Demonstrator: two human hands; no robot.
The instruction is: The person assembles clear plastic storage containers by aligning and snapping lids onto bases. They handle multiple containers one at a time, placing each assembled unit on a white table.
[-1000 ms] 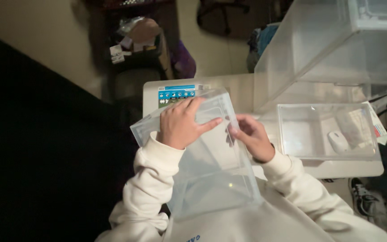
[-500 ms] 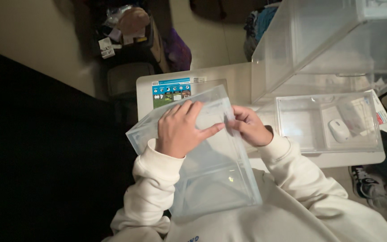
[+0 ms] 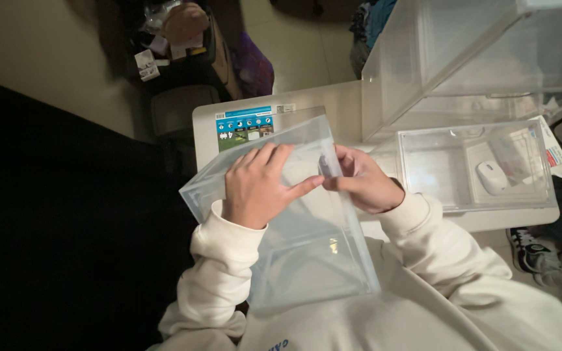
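Note:
I hold a clear plastic box (image 3: pixel 307 253) tilted against my chest, above the near edge of a white table (image 3: pixel 333 104). My left hand (image 3: pixel 255 185) lies flat on the box's upper panel, fingers spread and forefinger pointing right. My right hand (image 3: pixel 359 179) grips the box's right edge near the top corner, fingers curled around it. Both sleeves are cream coloured.
A second clear box (image 3: pixel 473 166) stands on the table to the right, with a white computer mouse (image 3: pixel 491 177) seen through it. A large clear bin (image 3: pixel 463 58) rises behind it. A printed label sheet (image 3: pixel 245 127) lies at the far left. Bags and a shoe (image 3: pixel 531 260) are on the floor.
My right hand has closed in on the box's right edge and now grips it. The left hand stays flat on the panel. The camera view has shifted slightly.

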